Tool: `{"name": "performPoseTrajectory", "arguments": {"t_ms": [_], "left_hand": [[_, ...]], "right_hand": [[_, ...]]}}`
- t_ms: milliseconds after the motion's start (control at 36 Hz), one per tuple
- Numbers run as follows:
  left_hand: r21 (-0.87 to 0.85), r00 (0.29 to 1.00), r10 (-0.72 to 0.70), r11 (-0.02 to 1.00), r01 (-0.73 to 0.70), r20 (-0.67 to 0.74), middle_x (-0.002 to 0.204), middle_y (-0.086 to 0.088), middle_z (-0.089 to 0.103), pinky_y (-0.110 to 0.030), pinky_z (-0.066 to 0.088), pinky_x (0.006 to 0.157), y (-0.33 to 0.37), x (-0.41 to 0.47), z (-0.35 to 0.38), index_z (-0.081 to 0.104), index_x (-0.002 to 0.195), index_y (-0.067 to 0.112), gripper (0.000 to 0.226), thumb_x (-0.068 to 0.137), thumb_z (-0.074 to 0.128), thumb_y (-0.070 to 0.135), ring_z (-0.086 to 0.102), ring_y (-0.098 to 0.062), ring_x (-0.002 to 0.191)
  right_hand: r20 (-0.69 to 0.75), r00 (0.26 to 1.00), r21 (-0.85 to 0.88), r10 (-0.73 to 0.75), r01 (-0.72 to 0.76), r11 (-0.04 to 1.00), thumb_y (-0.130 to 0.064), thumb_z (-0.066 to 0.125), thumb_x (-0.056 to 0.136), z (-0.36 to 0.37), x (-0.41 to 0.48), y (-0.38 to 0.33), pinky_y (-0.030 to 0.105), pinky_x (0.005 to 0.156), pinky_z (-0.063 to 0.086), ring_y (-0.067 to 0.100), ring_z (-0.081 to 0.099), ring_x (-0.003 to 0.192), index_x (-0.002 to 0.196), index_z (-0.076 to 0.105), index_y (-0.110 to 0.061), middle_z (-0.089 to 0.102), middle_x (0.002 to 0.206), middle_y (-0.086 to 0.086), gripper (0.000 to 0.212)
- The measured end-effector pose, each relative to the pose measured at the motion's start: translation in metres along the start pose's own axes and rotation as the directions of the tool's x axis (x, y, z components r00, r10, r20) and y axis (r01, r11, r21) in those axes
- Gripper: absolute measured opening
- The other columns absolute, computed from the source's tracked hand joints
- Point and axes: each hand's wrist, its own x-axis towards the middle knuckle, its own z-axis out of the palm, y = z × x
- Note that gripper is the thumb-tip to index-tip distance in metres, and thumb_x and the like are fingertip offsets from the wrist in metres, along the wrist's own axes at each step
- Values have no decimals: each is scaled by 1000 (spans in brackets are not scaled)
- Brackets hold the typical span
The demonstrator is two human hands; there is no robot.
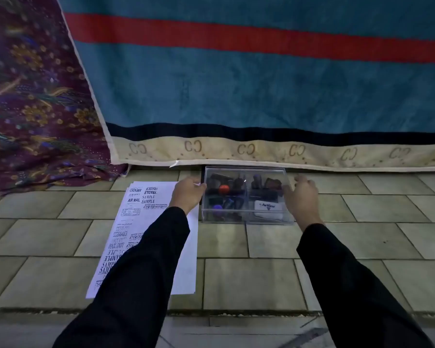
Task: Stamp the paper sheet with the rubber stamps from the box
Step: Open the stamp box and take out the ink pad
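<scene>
A clear plastic box (246, 217) with its lid on sits on the tiled floor, holding several rubber stamps (223, 189) and a white Artline ink pad (268, 209). My left hand (187, 194) grips the box's left side, fingers curled round the edge. At the box's right side is my right hand (300, 197), its fingers curled against that edge. Left of the box lies a white paper sheet (183, 267) printed with several stamp marks such as AIR MAIL and SAMPLE; my left sleeve covers part of it.
A blue towel (261, 91) with a red stripe and cream border hangs just behind the box. Purple floral cloth (35, 109) lies at the back left. Beige floor tiles (362, 247) spread to the right and front.
</scene>
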Motion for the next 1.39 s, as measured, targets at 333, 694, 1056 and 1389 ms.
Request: {"name": "performPoseTrajectory", "arguments": {"t_ms": [333,694,1056,1389], "left_hand": [[162,992,104,982,-92,-67,70,-12,61,-28,39,63,-3,-1,7,66,69,5,27,92,63,19,57,-28,71],[189,974,211,963,-192,-85,80,-17,71,-38,52,70,25,-31,-25,75,83,3,20,92,61,15,66,-35,72],[35,996,-21,999,18,85,65,6,61,-34,56,56,-42,-143,-8,68,86,13,1,86,68,11,59,-9,40],[123,990,-120,986,111,71,72,-5,67,-41,60,62,-56,-131,7,64,74,16,15,80,60,3,68,-25,62]], "right_hand": [[11,994,69,112,-113,991,1,53,85,2,7,7,37,81,47,39,62,96,95,67,9,67,98,28,20],[-43,996,215,83,-72,974,-7,59,84,-31,-11,10,21,71,38,26,63,88,97,71,-3,70,90,11,18],[357,914,152,193,-261,953,-2,63,76,-55,-89,78,25,47,40,21,46,36,59,60,-5,51,35,3,17],[303,929,-109,211,-186,976,-12,68,72,-34,-97,70,24,62,44,25,60,61,59,58,-16,57,53,-3,16]]}}
